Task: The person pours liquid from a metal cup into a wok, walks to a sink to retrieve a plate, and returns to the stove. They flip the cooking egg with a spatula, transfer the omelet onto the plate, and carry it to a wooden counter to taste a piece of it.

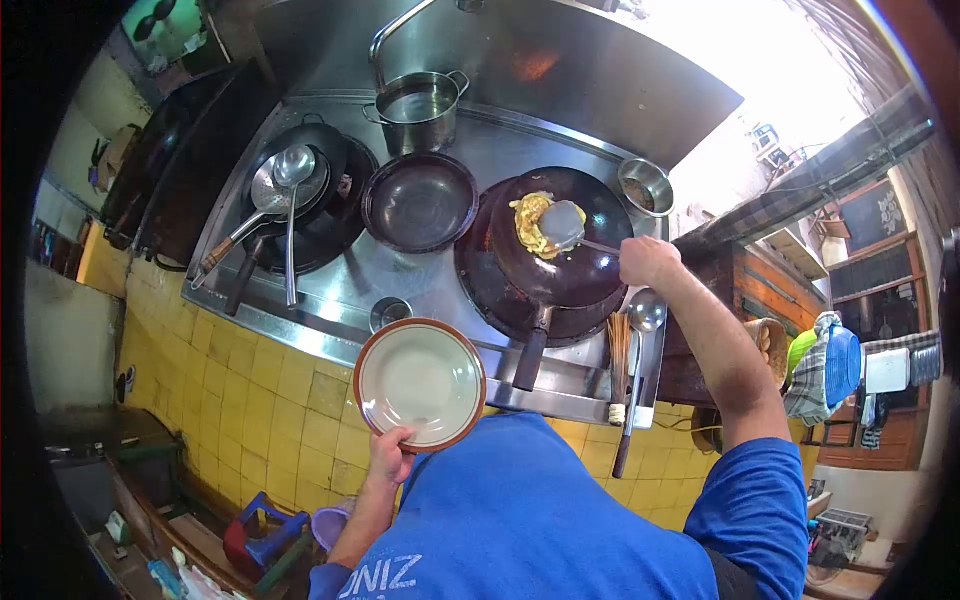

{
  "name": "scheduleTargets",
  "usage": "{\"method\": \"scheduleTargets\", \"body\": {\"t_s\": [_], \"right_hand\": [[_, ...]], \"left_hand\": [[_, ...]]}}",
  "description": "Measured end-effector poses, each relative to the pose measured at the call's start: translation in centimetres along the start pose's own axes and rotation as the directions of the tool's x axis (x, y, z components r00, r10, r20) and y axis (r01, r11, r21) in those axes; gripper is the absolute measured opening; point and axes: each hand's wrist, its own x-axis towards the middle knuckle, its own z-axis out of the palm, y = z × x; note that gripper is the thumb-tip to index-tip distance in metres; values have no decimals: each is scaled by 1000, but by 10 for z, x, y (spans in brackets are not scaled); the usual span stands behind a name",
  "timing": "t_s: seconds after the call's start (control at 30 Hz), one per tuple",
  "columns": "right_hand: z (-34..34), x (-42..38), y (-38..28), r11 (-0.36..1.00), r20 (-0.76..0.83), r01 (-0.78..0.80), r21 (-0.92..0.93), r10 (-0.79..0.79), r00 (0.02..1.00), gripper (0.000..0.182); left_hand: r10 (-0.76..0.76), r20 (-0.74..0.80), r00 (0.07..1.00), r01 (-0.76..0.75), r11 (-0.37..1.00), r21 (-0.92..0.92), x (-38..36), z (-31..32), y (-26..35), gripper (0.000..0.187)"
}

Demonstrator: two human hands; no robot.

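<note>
My left hand (390,457) grips the near rim of a white plate (418,375) with a brown edge, held in front of the stove. Nothing lies on the plate. My right hand (648,262) is closed around the handle of a spatula (562,224). Its flat blade rests against cooked egg (530,212), yellow and browned, inside a dark wok (590,282). The wok's handle (533,350) points toward me, and my right hand is above its right rim.
A black pan (420,203) and a steel pot (417,112) stand left of the wok. Farther left, a skimmer (268,190) and ladle (292,220) lie across another wok. A bamboo brush (618,365), second ladle (637,370) and small steel bowl (645,188) are at the right.
</note>
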Motion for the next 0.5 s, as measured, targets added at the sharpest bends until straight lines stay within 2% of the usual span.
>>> {"method": "scheduleTargets", "body": {"t_s": [0.17,0.23,0.3,0.33,0.4,0.5], "right_hand": [[-2,-3,11,1000,-17,-24,2,24,1000,26],[14,-22,4,998,-62,9,-69,-13,998,25],[26,-39,-15,1000,-188,-22,16,25,982,25],[25,-39,-23,999,-187,-28,19,31,982,25],[21,-37,-36,998,-137,63,28,-58,989,25],[12,-30,-49,997,-103,26,74,-19,994,26]], "left_hand": [[23,-12,1000,-23,1000,-12,-3,4,2,46],[34,-28,999,-35,999,-41,-2,5,0,47],[28,-7,1000,-28,998,-55,-2,1,2,47],[25,-2,1000,-25,998,-52,-1,-1,2,47],[13,-50,999,-15,999,-38,2,-2,3,48],[20,-20,1000,-21,1000,-23,-1,6,10,46]]}}
